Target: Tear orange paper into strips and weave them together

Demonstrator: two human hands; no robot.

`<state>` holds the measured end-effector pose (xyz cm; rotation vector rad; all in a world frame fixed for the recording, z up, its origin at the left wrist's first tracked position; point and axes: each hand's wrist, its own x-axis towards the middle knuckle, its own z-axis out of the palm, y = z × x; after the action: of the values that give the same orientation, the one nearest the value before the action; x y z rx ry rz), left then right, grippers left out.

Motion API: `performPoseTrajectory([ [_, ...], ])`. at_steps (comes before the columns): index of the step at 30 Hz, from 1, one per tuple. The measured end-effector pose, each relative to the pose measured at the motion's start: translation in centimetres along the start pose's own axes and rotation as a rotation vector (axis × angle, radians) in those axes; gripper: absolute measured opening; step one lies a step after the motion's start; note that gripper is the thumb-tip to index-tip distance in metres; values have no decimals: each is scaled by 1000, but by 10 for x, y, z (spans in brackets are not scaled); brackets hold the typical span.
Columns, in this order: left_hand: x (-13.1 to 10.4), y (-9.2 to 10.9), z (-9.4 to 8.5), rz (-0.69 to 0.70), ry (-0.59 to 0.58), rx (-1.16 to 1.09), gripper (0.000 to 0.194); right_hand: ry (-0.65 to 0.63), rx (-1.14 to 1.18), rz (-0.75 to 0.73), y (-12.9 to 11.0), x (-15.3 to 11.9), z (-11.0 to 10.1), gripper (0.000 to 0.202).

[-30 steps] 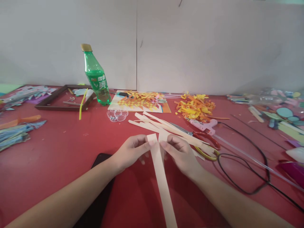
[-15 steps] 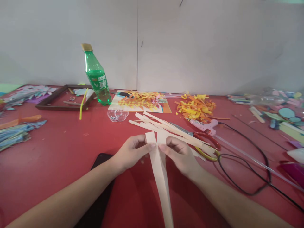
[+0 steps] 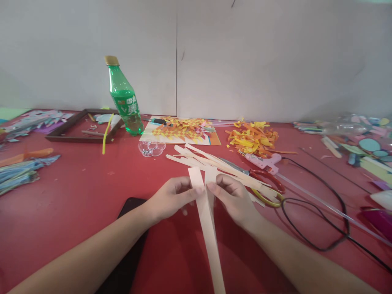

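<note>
My left hand (image 3: 173,198) pinches a long cream paper strip (image 3: 206,222) near its top, thumb in front. Beside it, my right hand (image 3: 232,198) pinches the upper part of a second cream strip (image 3: 210,175), which runs down partly behind the first. The two tops spread apart in a narrow V, and the lower ends overlap toward the bottom edge. Just beyond my hands lies a loose pile of cream strips (image 3: 196,157), partly over scissors with red and yellow handles (image 3: 269,179). The fingers behind the strips are partly hidden.
A green bottle (image 3: 125,102) stands by a dark frame (image 3: 76,139). Orange and yellow paper scraps (image 3: 254,136) lie at the back, near a pink glue gun (image 3: 263,162) with a black cable (image 3: 339,200). A dark phone-like slab (image 3: 125,253) lies under my left forearm.
Both strips have shifted slightly right and their tops have tilted, with the left strip now covering more of the right one. My hands have moved slightly with them.
</note>
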<state>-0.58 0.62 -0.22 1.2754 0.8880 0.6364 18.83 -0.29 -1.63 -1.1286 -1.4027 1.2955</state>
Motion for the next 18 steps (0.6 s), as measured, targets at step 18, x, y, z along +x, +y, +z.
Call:
performPoseTrajectory([
  [18,0,1,0,40,65,68,37,-47,-32,9,2,-2,0,30],
])
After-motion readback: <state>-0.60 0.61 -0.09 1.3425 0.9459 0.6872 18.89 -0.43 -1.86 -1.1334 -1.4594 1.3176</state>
